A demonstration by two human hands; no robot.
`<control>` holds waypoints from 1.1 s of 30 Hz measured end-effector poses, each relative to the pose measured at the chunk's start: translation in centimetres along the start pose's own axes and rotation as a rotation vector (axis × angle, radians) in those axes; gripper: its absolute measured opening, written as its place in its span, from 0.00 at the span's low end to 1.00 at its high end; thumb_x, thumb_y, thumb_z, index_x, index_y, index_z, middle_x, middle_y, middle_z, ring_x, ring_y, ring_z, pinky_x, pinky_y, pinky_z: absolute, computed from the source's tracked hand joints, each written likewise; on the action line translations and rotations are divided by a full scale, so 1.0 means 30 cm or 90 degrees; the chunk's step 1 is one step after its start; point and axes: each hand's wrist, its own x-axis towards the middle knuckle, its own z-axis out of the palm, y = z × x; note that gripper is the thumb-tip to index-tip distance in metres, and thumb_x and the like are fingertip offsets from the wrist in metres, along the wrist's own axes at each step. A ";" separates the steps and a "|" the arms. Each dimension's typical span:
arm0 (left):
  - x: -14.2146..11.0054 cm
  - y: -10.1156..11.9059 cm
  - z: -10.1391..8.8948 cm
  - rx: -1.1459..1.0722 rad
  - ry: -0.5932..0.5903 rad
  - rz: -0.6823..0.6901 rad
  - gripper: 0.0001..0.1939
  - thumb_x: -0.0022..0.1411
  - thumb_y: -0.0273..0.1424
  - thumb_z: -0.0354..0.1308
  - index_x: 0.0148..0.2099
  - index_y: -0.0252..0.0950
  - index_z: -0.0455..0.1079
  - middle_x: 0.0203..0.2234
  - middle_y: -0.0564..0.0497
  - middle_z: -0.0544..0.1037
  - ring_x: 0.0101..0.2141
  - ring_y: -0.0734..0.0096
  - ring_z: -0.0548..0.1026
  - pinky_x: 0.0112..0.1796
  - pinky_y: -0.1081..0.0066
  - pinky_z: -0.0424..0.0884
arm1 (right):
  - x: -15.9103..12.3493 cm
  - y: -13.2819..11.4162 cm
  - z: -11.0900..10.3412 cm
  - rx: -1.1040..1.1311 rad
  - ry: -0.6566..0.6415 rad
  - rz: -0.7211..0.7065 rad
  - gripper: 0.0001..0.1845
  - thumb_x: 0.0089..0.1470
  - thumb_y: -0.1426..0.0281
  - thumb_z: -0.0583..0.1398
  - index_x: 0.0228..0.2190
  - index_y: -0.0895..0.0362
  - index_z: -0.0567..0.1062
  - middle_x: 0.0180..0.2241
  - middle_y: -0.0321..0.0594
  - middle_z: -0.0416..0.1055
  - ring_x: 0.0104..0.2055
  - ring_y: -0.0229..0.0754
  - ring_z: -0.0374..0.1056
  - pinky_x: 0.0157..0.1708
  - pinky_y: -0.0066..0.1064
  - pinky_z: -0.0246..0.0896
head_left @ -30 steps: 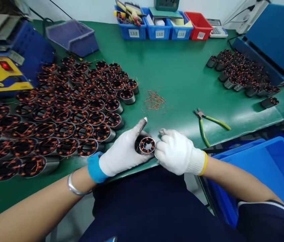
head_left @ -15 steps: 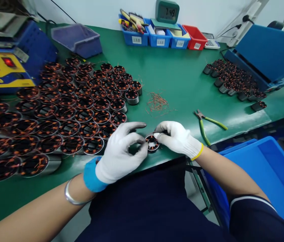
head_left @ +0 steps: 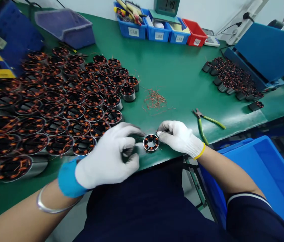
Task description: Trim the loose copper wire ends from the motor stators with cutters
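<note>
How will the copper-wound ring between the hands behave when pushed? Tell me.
The copper-wound ring is probably heavy for its size, judging by its metallic look and dense windings. With its open end facing up, it would likely slide rather than roll.

The digital clock (head_left: 166, 6) reads 7:49. White labels (head_left: 133, 32) on the three blue bins (head_left: 152, 33) begin 工具; the label (head_left: 196, 42) on the red bin (head_left: 194, 32) is too blurred to read.

Bright, cool, even light, apparently from above. Pale sheen on tabletop (head_left: 177, 74) around pliers (head_left: 198, 114), themselves fairly crisp. Soft shadow beside lone core (head_left: 256, 106) at right. Motion blur over blue cuff (head_left: 68, 176), leftmost cores (head_left: 2, 124). Wide-angle stretch toward edges.
</note>
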 end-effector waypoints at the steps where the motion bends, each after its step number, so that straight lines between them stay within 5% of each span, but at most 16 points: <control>1: 0.001 0.000 -0.009 0.005 0.016 -0.045 0.16 0.49 0.28 0.58 0.21 0.38 0.52 0.38 0.45 0.76 0.37 0.62 0.74 0.39 0.61 0.72 | 0.001 0.000 -0.003 -0.010 -0.004 0.002 0.09 0.52 0.65 0.58 0.30 0.57 0.75 0.23 0.33 0.69 0.26 0.34 0.62 0.25 0.26 0.51; 4: 0.019 0.019 0.018 0.028 0.075 -0.244 0.19 0.43 0.41 0.66 0.31 0.38 0.62 0.39 0.44 0.75 0.35 0.61 0.75 0.36 0.61 0.73 | 0.002 -0.004 -0.005 -0.034 -0.011 -0.002 0.10 0.51 0.65 0.58 0.31 0.57 0.76 0.23 0.33 0.69 0.26 0.34 0.62 0.25 0.26 0.50; 6: 0.036 0.037 0.069 0.052 0.022 -0.333 0.36 0.39 0.47 0.67 0.48 0.36 0.64 0.41 0.44 0.76 0.37 0.56 0.77 0.37 0.60 0.74 | 0.004 -0.006 -0.005 -0.048 -0.015 -0.011 0.11 0.52 0.64 0.57 0.31 0.57 0.76 0.24 0.34 0.70 0.26 0.34 0.62 0.25 0.27 0.49; 10: 0.053 0.045 0.142 0.102 -0.053 -0.310 0.34 0.52 0.41 0.59 0.59 0.33 0.59 0.44 0.41 0.76 0.43 0.52 0.78 0.44 0.59 0.73 | 0.022 0.015 -0.022 -0.103 0.006 0.006 0.11 0.52 0.63 0.57 0.28 0.57 0.75 0.23 0.34 0.70 0.25 0.35 0.62 0.25 0.28 0.49; 13: 0.049 0.034 0.134 0.064 -0.063 -0.301 0.37 0.51 0.38 0.59 0.62 0.32 0.57 0.44 0.42 0.76 0.43 0.53 0.78 0.45 0.59 0.74 | 0.034 0.048 -0.052 -0.168 0.094 0.032 0.12 0.53 0.63 0.56 0.28 0.57 0.75 0.24 0.37 0.71 0.28 0.39 0.65 0.28 0.31 0.54; 16: 0.042 0.029 0.111 0.000 -0.074 -0.321 0.44 0.48 0.38 0.61 0.66 0.33 0.51 0.45 0.44 0.76 0.43 0.53 0.77 0.47 0.57 0.74 | 0.027 0.063 -0.066 -0.105 0.185 -0.054 0.17 0.56 0.60 0.56 0.39 0.59 0.75 0.36 0.44 0.75 0.38 0.43 0.70 0.38 0.34 0.63; 20: 0.036 0.032 0.109 -0.061 -0.034 -0.356 0.55 0.42 0.43 0.67 0.68 0.33 0.48 0.53 0.39 0.72 0.51 0.47 0.73 0.52 0.53 0.71 | 0.007 0.032 -0.028 0.053 0.018 -0.273 0.38 0.46 0.55 0.65 0.56 0.58 0.66 0.54 0.49 0.68 0.54 0.48 0.67 0.53 0.40 0.62; 22: 0.037 0.031 0.115 -0.098 -0.024 -0.373 0.53 0.45 0.42 0.65 0.69 0.33 0.48 0.51 0.40 0.74 0.48 0.49 0.75 0.49 0.54 0.73 | 0.008 0.011 0.001 0.075 -0.032 -0.293 0.30 0.46 0.58 0.65 0.50 0.58 0.71 0.50 0.47 0.70 0.52 0.47 0.68 0.52 0.39 0.63; 25: 0.045 0.032 0.116 -0.147 -0.037 -0.390 0.50 0.47 0.38 0.63 0.69 0.33 0.47 0.42 0.45 0.77 0.39 0.58 0.78 0.42 0.58 0.75 | 0.021 -0.003 0.022 0.130 -0.027 -0.200 0.10 0.54 0.65 0.59 0.35 0.59 0.75 0.36 0.40 0.73 0.38 0.39 0.70 0.40 0.32 0.66; 28: 0.050 0.033 0.104 -0.163 -0.049 -0.389 0.50 0.46 0.39 0.64 0.68 0.33 0.48 0.39 0.49 0.77 0.36 0.61 0.77 0.40 0.61 0.74 | 0.035 0.009 0.005 0.097 -0.040 -0.150 0.08 0.55 0.67 0.58 0.31 0.59 0.75 0.30 0.37 0.73 0.31 0.35 0.68 0.33 0.28 0.62; 33: 0.043 0.023 0.087 -0.150 -0.065 -0.376 0.50 0.47 0.41 0.64 0.68 0.34 0.49 0.41 0.49 0.77 0.37 0.62 0.77 0.42 0.62 0.73 | 0.041 0.048 -0.056 -0.022 0.070 -0.061 0.11 0.57 0.64 0.56 0.30 0.59 0.74 0.27 0.37 0.72 0.29 0.36 0.66 0.31 0.29 0.58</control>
